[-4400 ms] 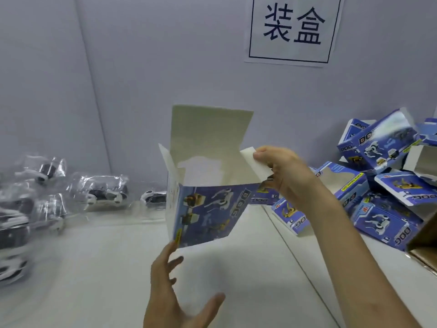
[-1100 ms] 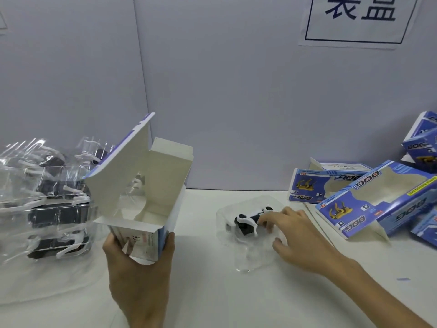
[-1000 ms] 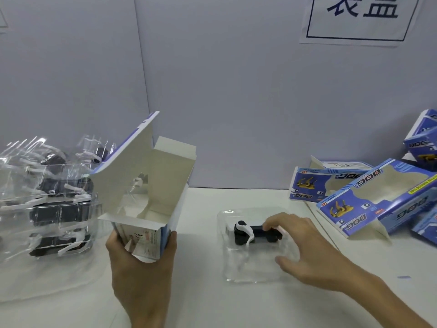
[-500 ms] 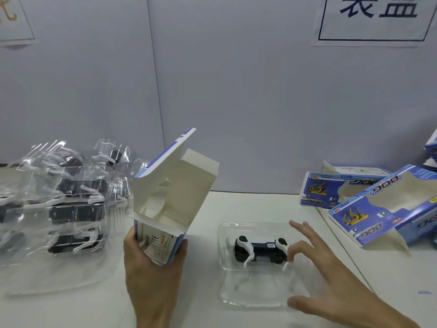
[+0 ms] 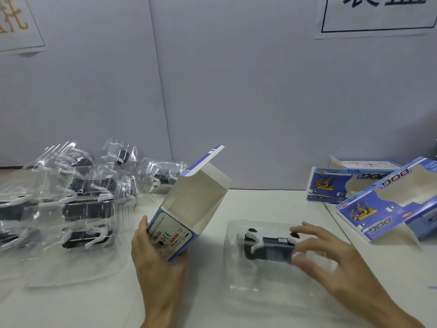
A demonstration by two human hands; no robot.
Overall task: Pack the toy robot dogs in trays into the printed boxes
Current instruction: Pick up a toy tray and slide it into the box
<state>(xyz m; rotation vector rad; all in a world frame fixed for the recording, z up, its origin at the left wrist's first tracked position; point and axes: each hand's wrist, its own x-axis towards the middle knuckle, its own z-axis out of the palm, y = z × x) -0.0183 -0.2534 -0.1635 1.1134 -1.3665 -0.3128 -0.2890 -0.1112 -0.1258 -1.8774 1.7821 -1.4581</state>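
Left hand [image 5: 160, 254] gripped the open box [image 5: 191, 207]; right hand [image 5: 331, 254] pinched the tray [image 5: 260, 287] holding the dog [image 5: 267, 247], due next to slide inside

Three printed boxes show: one tilted box [image 5: 194, 204], a rear box [image 5: 335, 185], a front box [image 5: 387, 209]. One toy dog [image 5: 267, 247] lies in one clear tray [image 5: 260, 290]; the left heap of trayed dogs [image 5: 78, 200] defies counting. Two wall signs hang: left sign [image 5: 16, 22], right sign [image 5: 376, 13].

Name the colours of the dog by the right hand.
Toy dog: black, white legs; head view.
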